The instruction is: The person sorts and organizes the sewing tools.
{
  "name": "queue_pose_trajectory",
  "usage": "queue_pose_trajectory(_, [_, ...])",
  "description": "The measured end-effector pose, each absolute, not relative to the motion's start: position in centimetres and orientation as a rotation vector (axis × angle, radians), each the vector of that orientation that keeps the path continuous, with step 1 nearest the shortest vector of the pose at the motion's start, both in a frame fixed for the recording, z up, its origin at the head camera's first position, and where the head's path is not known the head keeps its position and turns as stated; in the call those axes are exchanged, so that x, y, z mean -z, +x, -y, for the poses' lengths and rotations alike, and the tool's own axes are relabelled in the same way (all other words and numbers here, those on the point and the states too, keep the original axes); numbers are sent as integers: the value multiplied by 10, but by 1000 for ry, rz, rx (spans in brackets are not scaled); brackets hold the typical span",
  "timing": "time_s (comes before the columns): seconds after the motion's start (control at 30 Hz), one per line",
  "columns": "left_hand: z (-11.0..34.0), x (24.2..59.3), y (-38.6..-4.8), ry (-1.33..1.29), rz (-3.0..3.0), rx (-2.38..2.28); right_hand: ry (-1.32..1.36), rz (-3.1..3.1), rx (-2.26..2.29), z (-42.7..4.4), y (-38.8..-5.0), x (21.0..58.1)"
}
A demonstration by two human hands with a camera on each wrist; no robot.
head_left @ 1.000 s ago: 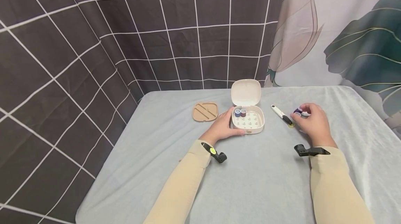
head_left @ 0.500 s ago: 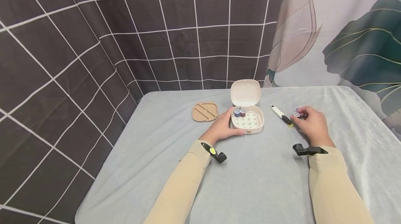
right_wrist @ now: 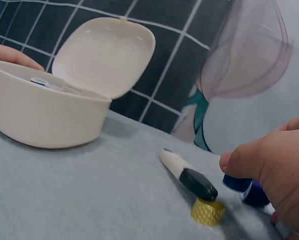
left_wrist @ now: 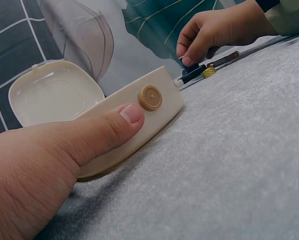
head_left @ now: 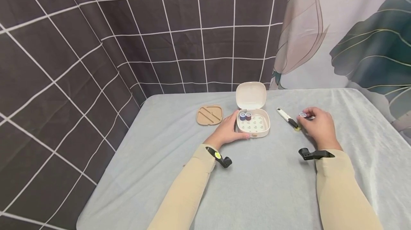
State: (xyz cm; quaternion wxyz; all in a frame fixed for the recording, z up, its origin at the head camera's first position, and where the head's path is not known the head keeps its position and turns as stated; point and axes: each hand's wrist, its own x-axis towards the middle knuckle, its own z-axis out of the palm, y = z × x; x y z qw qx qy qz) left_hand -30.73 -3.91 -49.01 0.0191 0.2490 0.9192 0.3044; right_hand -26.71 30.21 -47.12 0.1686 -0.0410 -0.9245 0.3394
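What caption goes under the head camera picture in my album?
Left hand grips an open box with two spools inside; right hand pinches another spool.

Pale grey-blue cloth covers a broad surface with rounded far corners at 11 and 1 o'clock; it wrinkles toward 3 o'clock. At 12 o'clock stands a cream box, lid raised. From it, a tan tray lies flat at 10 o'clock, a white-and-black tool at 3. A gold knurled cap sits at the tool's 5 o'clock end.
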Motion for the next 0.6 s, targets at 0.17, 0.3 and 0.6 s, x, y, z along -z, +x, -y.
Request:
queue_pose_trajectory(0.17, [39, 490, -306, 768, -2852, -958, -9, 2601, -928, -293, -271, 460])
queue_pose_trajectory(0.3, [39, 490, -306, 758, -2846, -952, 42, 2632, -936, -281, -277, 450])
queue_pose_trajectory(0.6, [39, 490, -307, 766, -2840, -962, 140, 2621, -944, -255, -290, 439])
